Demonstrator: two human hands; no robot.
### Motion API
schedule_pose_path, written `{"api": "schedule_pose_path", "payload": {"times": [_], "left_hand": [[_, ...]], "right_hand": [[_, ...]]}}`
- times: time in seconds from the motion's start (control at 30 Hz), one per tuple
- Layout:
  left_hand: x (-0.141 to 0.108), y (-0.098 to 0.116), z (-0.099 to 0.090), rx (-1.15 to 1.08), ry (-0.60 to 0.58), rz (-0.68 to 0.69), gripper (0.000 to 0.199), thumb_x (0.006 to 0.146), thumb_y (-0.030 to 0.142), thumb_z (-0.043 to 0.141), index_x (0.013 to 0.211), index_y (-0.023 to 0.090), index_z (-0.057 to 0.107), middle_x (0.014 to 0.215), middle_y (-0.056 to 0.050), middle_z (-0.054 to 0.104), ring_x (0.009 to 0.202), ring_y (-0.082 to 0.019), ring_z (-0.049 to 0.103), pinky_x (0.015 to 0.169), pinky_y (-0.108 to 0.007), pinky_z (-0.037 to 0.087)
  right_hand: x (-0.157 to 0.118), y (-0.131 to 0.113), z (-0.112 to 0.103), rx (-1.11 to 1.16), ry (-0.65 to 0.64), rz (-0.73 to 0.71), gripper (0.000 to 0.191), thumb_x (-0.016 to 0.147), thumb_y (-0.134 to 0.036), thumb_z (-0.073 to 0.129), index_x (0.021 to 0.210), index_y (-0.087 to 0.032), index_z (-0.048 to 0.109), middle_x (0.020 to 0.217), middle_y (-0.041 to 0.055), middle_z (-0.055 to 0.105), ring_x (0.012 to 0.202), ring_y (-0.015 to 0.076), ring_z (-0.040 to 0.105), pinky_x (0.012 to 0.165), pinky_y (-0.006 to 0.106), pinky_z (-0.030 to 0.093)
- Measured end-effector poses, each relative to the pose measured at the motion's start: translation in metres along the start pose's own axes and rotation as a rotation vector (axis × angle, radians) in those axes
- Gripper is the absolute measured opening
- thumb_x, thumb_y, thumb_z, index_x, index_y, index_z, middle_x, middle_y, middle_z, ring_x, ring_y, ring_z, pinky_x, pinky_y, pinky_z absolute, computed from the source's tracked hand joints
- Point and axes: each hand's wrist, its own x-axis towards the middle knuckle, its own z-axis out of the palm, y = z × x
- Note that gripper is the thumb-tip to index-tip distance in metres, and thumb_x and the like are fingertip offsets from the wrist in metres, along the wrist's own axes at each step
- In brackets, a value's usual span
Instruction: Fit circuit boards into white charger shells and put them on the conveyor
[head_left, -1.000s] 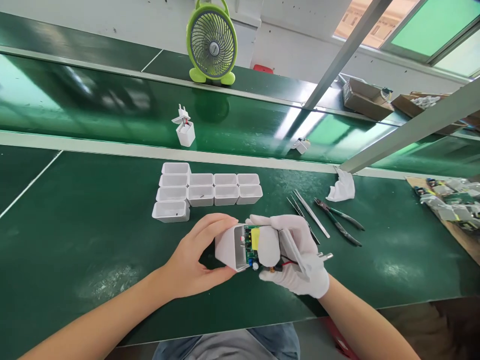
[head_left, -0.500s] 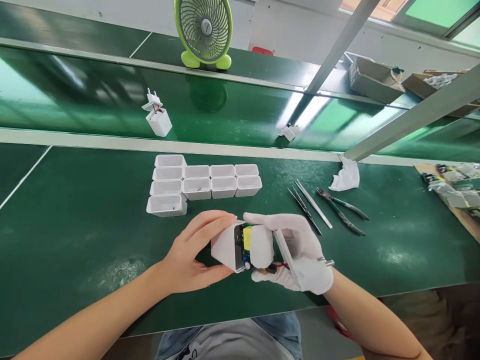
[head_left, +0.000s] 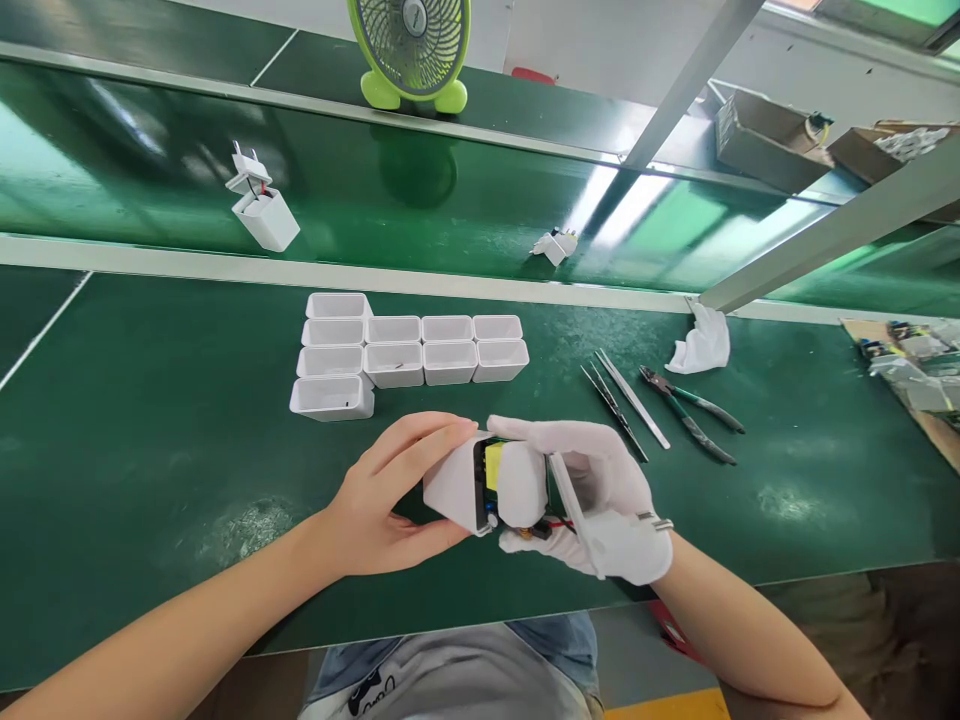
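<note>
My bare left hand [head_left: 397,495] grips a white plastic housing [head_left: 451,484] between thumb and fingers. Out of the housing's open right end sticks a circuit board with a yellow component [head_left: 493,466] and a white block [head_left: 523,484]. My right hand [head_left: 592,490], in a white glove, holds this board from the right. A white cover plate with two metal pins [head_left: 655,521] hangs beside the board on red and dark wires, against the glove. The board is partly inside the housing.
Several open white housings [head_left: 394,364] stand together behind my hands. Tweezers [head_left: 634,398] and pliers [head_left: 690,412] lie to the right, below a crumpled white glove [head_left: 700,340]. Two plug units [head_left: 268,220] [head_left: 555,246] and a green fan [head_left: 415,50] are further back. Circuit boards [head_left: 919,365] lie far right.
The view has shifted slightly. A little less of the board shows between the housing and the white block. Both hands keep their holds.
</note>
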Motion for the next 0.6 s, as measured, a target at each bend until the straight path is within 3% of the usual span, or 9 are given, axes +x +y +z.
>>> {"api": "schedule_pose_path", "payload": {"times": [0.13, 0.3, 0.43, 0.6], "left_hand": [[0.0013, 0.0008, 0.0002, 0.007, -0.003, 0.009, 0.067, 0.082, 0.015, 0.072, 0.145, 0.016, 0.047, 0.127, -0.015, 0.060, 0.114, -0.025, 0.061, 0.095, -0.035, 0.055], [0.0005, 0.0000, -0.0006, 0.019, 0.001, 0.012, 0.066, 0.082, 0.017, 0.072, 0.144, 0.017, 0.048, 0.126, -0.015, 0.062, 0.112, -0.025, 0.062, 0.093, -0.036, 0.057], [0.0005, -0.0005, -0.0010, 0.018, -0.002, 0.019, 0.066, 0.081, 0.017, 0.073, 0.143, 0.015, 0.049, 0.126, -0.015, 0.062, 0.112, -0.025, 0.062, 0.094, -0.035, 0.057], [0.0017, 0.0005, -0.0018, 0.033, -0.005, 0.019, 0.065, 0.081, 0.016, 0.072, 0.142, 0.015, 0.049, 0.125, -0.015, 0.063, 0.111, -0.025, 0.063, 0.093, -0.035, 0.057]], "right_hand": [[0.0000, -0.0022, -0.0001, 0.063, -0.013, 0.026, 0.073, 0.078, -0.017, 0.084, 0.139, -0.031, 0.046, 0.140, 0.0103, 0.061, 0.085, 0.0186, 0.075, 0.089, 0.044, 0.065], [0.0008, -0.0032, -0.0013, 0.069, -0.043, 0.023, 0.082, 0.077, -0.013, 0.085, 0.144, -0.032, 0.041, 0.100, 0.0009, 0.075, 0.081, 0.0182, 0.074, 0.090, 0.043, 0.064], [0.0003, -0.0038, -0.0013, 0.068, -0.034, 0.042, 0.077, 0.077, -0.015, 0.085, 0.140, -0.030, 0.044, 0.120, 0.0069, 0.072, 0.084, 0.0183, 0.074, 0.094, 0.047, 0.063], [-0.0020, -0.0068, 0.0018, 0.049, 0.030, 0.086, 0.066, 0.079, -0.025, 0.085, 0.134, -0.032, 0.049, 0.141, 0.0078, 0.060, 0.111, 0.0257, 0.070, 0.104, 0.054, 0.057]]}}
